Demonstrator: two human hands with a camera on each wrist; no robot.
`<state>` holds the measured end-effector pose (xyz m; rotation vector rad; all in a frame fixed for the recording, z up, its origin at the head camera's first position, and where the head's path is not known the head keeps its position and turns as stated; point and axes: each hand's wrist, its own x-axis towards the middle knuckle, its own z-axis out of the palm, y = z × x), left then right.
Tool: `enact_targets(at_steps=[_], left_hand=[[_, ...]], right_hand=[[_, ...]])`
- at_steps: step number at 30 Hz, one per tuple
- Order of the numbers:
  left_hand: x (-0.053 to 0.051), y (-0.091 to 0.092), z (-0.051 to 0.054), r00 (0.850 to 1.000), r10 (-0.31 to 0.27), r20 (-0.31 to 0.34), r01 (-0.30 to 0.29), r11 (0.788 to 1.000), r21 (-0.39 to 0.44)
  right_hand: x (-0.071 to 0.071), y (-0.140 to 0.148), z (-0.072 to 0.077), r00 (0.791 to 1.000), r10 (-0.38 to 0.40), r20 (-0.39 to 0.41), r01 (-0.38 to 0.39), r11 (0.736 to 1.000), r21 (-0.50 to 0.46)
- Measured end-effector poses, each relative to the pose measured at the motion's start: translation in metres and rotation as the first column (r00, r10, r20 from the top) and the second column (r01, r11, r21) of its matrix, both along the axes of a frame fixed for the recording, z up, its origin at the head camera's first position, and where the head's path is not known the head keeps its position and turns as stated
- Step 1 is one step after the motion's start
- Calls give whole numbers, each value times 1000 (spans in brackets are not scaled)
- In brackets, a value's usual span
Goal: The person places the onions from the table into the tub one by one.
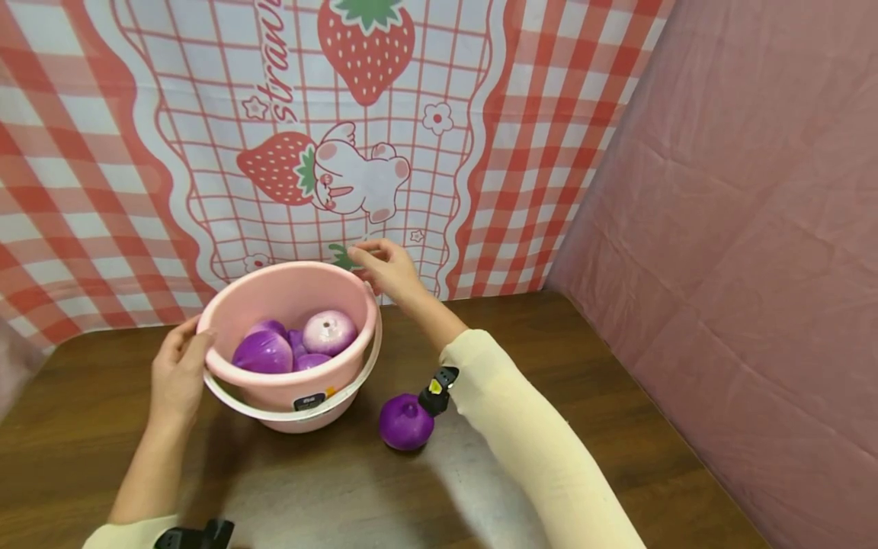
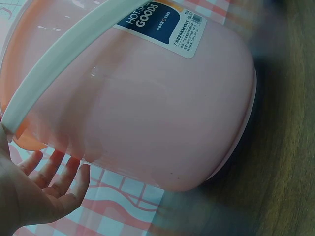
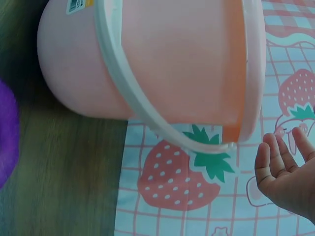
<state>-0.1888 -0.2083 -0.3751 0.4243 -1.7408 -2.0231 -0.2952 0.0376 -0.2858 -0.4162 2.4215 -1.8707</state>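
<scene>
A pink bucket (image 1: pixel 274 393) with a white handle (image 2: pixel 54 61), lowered across its front, stands on the brown table. My left hand (image 1: pixel 180 370) holds its left rim, thumb at the rim near the handle joint and fingers along the outside. Beyond the right rim, my right hand (image 1: pixel 389 268) hovers apart from the bucket, fingers loosely bent around nothing. Inside the bucket lie several purple onions (image 1: pixel 264 352) and a pale pink-white onion (image 1: pixel 329 332), partly covering one another. Another purple onion (image 1: pixel 405 424) sits on the table to the right of the bucket, below my right forearm.
A red-and-white checked cloth (image 1: pixel 535 152) with strawberry prints hangs behind the table (image 1: pixel 535 328). On the right, a plain pink cloth (image 1: pixel 741 191) runs along the table edge. Dark wrist straps (image 1: pixel 439 390) sit over both sleeves.
</scene>
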Motion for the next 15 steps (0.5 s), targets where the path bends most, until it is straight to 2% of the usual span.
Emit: enact_targets(at_steps=[7, 15], left_hand=[[1, -1, 0, 1000, -3, 7, 3, 999, -34], [1, -1, 0, 1000, -2, 14, 2, 999, -32]], right_hand=[[-2, 9, -4, 1000, -5, 12, 6, 1000, -26], [-4, 27, -12, 998, -27, -56, 34, 991, 128]])
